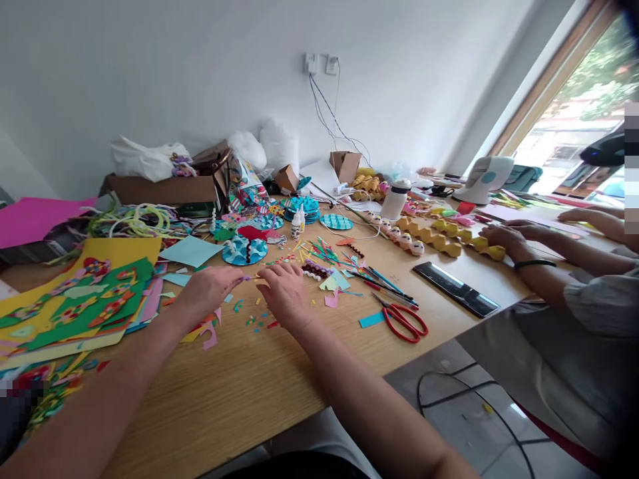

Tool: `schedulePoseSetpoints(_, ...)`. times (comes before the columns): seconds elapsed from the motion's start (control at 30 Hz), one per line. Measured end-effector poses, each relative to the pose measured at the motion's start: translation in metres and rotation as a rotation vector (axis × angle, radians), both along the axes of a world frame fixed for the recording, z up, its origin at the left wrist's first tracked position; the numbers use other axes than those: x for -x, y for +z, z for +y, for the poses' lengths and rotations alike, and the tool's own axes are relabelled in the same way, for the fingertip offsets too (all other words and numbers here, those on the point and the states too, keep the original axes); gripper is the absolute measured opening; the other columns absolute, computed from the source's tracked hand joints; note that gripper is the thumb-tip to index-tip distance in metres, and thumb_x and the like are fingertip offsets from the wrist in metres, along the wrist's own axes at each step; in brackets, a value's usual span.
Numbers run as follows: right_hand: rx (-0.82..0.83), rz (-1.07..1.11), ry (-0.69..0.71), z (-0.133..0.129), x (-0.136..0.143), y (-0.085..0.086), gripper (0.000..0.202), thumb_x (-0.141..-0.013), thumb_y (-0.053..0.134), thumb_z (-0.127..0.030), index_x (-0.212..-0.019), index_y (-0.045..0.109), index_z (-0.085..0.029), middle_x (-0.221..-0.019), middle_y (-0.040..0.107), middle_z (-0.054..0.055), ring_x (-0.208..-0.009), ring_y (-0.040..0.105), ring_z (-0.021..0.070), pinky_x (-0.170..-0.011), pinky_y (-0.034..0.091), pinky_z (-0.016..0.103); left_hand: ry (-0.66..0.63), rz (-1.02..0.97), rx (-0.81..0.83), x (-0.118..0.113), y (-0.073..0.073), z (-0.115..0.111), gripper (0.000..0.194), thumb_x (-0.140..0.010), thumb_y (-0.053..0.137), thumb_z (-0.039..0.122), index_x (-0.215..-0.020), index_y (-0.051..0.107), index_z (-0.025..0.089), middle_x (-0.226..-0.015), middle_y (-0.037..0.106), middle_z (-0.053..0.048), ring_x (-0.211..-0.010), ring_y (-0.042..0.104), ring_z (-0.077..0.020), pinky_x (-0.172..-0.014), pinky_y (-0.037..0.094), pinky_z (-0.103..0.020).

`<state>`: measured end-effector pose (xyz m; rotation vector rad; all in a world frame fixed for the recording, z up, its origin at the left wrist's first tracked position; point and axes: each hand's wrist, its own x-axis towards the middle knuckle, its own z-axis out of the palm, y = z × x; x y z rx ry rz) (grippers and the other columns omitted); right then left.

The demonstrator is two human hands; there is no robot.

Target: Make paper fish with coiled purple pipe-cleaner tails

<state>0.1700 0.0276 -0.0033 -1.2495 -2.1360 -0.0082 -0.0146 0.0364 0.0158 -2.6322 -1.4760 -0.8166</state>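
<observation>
A: Where is the small purple piece [245, 278]?
B: Between your hands, near the middle of the table [219, 399] — at the fingertips of your left hand [212, 293].
A: State of the fingers?
B: Left: pinched together on the purple piece. Right hand [285, 296]: fingers curved, tips just beside that piece; you would need a closer view — cannot tell whether they grip it.
A: Surroundings?
B: Just beyond your left hand, a blue disc [230, 253] with a red paper shape [253, 233] on it. Farther, white glue bottles [296, 226]. To the right of your right hand, red-handled scissors [388, 310] touching or just beside a blue paper strip [371, 321]; you cannot tell which from here. Left, green paper [94, 318] bearing cut-outs. Far right, a co-worker's hand [499, 235] by yellow egg-carton strips [444, 246].
</observation>
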Motion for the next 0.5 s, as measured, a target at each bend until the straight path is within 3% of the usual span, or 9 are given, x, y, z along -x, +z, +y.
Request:
schedulePoseSetpoints(0.13,0.161,-0.190,0.007,0.003,0.004,-0.004,0.020,-0.088,0.045,-0.027,-0.088,0.064,-0.022,-0.088,0.069,0.004,-0.082,0.059,0.0158,-0.074,0.036,0.027,-0.040,0.256,-0.124,-0.005,0.003,-0.008,0.026,-0.085,0.040,0.024,-0.082,0.066,0.019,-0.081,0.069,-0.008,-0.082,0.060,-0.0253,-0.076,0.040,-0.038)
schedulePoseSetpoints(0.23,0.225,-0.087,-0.033,0.005,0.005,-0.005,0.022,-0.089,0.043,-0.027,-0.088,0.065,-0.023,-0.088,0.069,0.003,-0.079,0.060,0.0144,-0.066,0.036,0.023,0.009,0.123,-0.289,-0.008,0.012,-0.021,0.025,-0.083,0.043,0.022,-0.098,0.063,0.018,-0.102,0.066,-0.011,-0.102,0.055,-0.0276,-0.090,0.035,-0.043)
schedulePoseSetpoints(0.3,0.224,0.021,-0.025,0.005,0.004,-0.006,0.021,-0.087,0.045,-0.026,-0.086,0.066,-0.022,-0.086,0.069,0.003,-0.079,0.060,0.0137,-0.064,0.036,0.021,0.073,-0.069,-0.324,-0.009,0.014,-0.031,0.025,-0.083,0.045,0.025,-0.098,0.062,0.018,-0.101,0.065,-0.011,-0.100,0.055,-0.0260,-0.088,0.038,-0.039)
schedulePoseSetpoints(0.4,0.198,0.165,0.019,0.005,0.005,-0.008,0.018,-0.085,0.048,-0.024,-0.083,0.066,-0.022,-0.082,0.069,0.002,-0.077,0.060,0.0128,-0.064,0.036,0.019,0.194,-0.396,-0.139,-0.012,0.008,-0.040,0.019,-0.080,0.048,0.032,-0.082,0.063,0.019,-0.077,0.065,-0.005,-0.074,0.059,-0.0207,-0.070,0.044,-0.031)
schedulePoseSetpoints(0.5,0.214,0.269,0.049,0.004,0.007,-0.011,0.018,-0.084,0.049,-0.024,-0.082,0.066,-0.021,-0.076,0.068,0.001,-0.072,0.059,0.0122,-0.063,0.037,0.019,0.240,-0.792,0.264,-0.016,-0.006,-0.040,0.021,-0.071,0.057,0.039,-0.074,0.060,0.019,-0.058,0.058,0.000,-0.056,0.055,-0.0160,-0.054,0.042,-0.026)
